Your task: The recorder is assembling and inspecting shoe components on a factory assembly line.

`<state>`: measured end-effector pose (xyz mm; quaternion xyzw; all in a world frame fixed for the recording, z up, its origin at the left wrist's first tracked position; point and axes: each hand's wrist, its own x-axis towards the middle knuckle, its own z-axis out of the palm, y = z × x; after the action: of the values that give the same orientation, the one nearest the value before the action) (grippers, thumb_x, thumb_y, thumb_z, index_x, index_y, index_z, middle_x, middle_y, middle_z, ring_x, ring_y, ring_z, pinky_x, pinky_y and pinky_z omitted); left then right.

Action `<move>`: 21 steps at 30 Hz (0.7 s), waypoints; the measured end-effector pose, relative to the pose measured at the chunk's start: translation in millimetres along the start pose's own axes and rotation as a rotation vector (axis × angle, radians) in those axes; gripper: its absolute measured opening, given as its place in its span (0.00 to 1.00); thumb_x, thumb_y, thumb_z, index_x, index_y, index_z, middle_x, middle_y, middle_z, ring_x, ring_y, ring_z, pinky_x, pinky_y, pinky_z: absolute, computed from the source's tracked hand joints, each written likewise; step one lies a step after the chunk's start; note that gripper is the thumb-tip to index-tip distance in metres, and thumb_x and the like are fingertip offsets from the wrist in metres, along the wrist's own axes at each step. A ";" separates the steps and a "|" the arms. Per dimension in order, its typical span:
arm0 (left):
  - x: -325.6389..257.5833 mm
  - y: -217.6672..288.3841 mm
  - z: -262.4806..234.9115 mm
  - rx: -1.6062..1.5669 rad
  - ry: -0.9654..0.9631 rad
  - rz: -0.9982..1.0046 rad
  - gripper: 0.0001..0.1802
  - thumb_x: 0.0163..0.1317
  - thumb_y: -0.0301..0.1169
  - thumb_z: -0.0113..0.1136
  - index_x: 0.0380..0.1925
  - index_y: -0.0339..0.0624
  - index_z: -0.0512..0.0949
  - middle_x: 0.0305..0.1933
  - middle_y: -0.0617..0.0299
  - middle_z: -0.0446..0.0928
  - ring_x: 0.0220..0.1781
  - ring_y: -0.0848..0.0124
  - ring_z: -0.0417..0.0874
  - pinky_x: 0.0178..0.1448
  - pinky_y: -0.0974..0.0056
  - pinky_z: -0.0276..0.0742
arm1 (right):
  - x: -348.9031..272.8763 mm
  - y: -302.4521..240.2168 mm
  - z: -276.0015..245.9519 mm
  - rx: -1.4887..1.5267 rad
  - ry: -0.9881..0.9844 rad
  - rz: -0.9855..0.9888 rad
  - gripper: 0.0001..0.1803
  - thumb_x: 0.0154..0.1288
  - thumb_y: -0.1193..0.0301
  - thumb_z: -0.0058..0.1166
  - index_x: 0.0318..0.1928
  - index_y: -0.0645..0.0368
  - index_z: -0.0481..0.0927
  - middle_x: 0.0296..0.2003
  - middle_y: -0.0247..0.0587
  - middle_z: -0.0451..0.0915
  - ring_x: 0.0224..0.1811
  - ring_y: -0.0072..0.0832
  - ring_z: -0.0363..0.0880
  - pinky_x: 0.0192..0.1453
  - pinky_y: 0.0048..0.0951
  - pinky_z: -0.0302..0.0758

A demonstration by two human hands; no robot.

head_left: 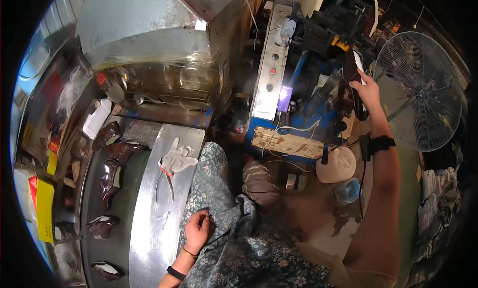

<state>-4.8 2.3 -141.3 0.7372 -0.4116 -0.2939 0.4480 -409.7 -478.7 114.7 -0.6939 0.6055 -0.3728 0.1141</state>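
Observation:
My right hand point(367, 91) reaches up to the machine point(328, 44) at the far right. Its fingers close on a dark brown shoe point(351, 66) with a white patch along one side. The machine's dark parts hide some of that shoe. My left hand point(197, 230) rests low on the flowered apron point(209, 178) over my lap. Its fingers are curled in, and I cannot make out whether anything small is between them. On the metal ledge point(154, 233) beside it lie a grey-white glove point(177, 158) and a thin dark tool point(165, 186).
Several glossy brown shoes point(110, 181) lie along the dark green conveyor belt point(124, 198) on the left. A metal hood point(144, 34) rises beyond it. To the right stand a large fan point(420, 94), a whitish jug point(336, 164) and a blue tub point(347, 190). Foot pedals point(296, 182) are below.

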 end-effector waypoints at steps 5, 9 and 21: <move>7.1 2.6 6.6 0.043 0.023 0.006 0.09 0.60 0.25 0.58 0.41 0.39 0.79 0.36 0.53 0.81 0.38 0.62 0.84 0.44 0.63 0.77 | 35.1 21.2 5.3 -0.016 -0.096 0.049 0.39 0.42 0.58 0.65 0.60 0.50 0.76 0.60 0.53 0.73 0.56 0.39 0.77 0.57 0.33 0.72; 11.1 8.0 9.1 0.148 0.047 -0.007 0.08 0.60 0.26 0.59 0.40 0.40 0.80 0.34 0.54 0.81 0.36 0.62 0.84 0.42 0.63 0.77 | 46.2 -2.9 16.9 -0.307 -0.189 -0.012 0.43 0.38 0.55 0.62 0.61 0.52 0.75 0.52 0.57 0.78 0.55 0.46 0.77 0.58 0.38 0.73; 12.0 14.4 14.1 0.111 0.014 -0.041 0.09 0.62 0.26 0.58 0.41 0.37 0.79 0.33 0.57 0.82 0.33 0.70 0.83 0.41 0.67 0.77 | -19.1 7.3 42.6 -0.458 0.094 -0.016 0.37 0.56 0.51 0.57 0.67 0.33 0.65 0.71 0.52 0.54 0.68 0.61 0.55 0.68 0.46 0.62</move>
<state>-15.2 -17.8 -135.1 0.7712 -0.4089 -0.2745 0.4033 -387.0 -475.3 73.4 -0.6884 0.6732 -0.2586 -0.0775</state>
